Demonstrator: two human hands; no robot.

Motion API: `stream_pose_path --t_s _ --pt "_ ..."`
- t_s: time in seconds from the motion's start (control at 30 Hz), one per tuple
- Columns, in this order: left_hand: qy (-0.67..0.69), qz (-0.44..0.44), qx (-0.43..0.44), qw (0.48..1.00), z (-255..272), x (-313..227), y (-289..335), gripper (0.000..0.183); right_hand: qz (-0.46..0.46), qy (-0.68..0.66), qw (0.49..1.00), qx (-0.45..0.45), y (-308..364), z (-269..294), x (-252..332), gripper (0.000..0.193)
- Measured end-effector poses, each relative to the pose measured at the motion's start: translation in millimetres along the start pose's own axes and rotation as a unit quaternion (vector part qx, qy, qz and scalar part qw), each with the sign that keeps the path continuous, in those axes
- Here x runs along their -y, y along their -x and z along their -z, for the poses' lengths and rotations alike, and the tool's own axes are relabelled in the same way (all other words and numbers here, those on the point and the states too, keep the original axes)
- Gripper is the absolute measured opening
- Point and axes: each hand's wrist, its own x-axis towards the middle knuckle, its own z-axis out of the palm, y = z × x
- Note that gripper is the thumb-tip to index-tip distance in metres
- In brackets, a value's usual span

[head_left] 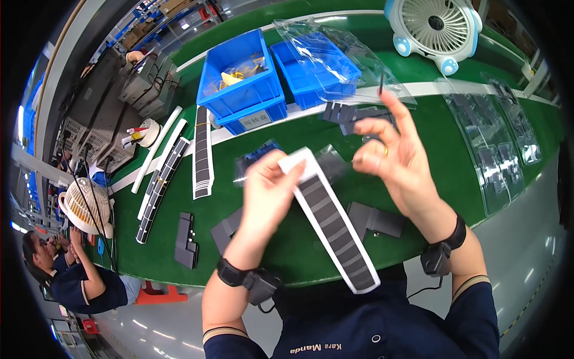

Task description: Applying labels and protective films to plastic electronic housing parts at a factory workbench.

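Observation:
In my left hand (265,194) is a white backing strip (336,230) with a row of black rectangular stickers, pinched near its bare upper end. The strip slants down toward my body. My right hand (402,161) is raised to the right of it, index finger stretched up and the other fingers curled. A thin dark sliver (381,84), seemingly a black sticker seen edge-on, clings to that index fingertip. Dark plastic housings (378,220) lie on the green table beneath, one (226,230) partly behind my left forearm. Another black part (186,240) rests farther left.
Blue bins (242,99) stand at the back, one with yellow pieces; clear trays (365,66) lean over another (311,72). More sticker strips (203,155) and rolls (162,188) lie left. Clear-packed parts (487,143) lie right, near a fan (435,27). A co-worker (84,269) sits left.

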Motion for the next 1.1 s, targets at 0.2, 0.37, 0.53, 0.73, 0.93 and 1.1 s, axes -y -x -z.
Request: stream_pose_path --t_s 0.2,0.37,0.53,0.73,0.93,1.1 --pt "-0.480 -0.244 -0.222 0.813 19 -23 -16 0.055 -0.007 0.045 0.993 -0.110 -3 10 10 0.064" --pt "-0.374 -0.202 0.283 0.860 -29 -31 13 0.060 0.012 0.088 0.986 -0.144 -3 14 2 0.043" --pt "-0.421 -0.162 0.333 0.828 -37 -14 17 0.067 -0.031 0.090 0.989 -0.114 -5 16 4 0.018" --pt "-0.276 -0.045 0.345 0.896 -40 -20 15 0.037 -0.074 0.093 0.990 -0.073 -6 16 9 0.017" --pt "-0.005 -0.009 0.129 0.992 -10 -14 15 0.016 -0.079 0.028 0.996 0.000 -5 21 36 0.011" --pt "-0.211 -0.235 0.031 0.948 -16 -25 18 0.015 -0.118 0.060 0.984 0.117 2 9 32 0.008"
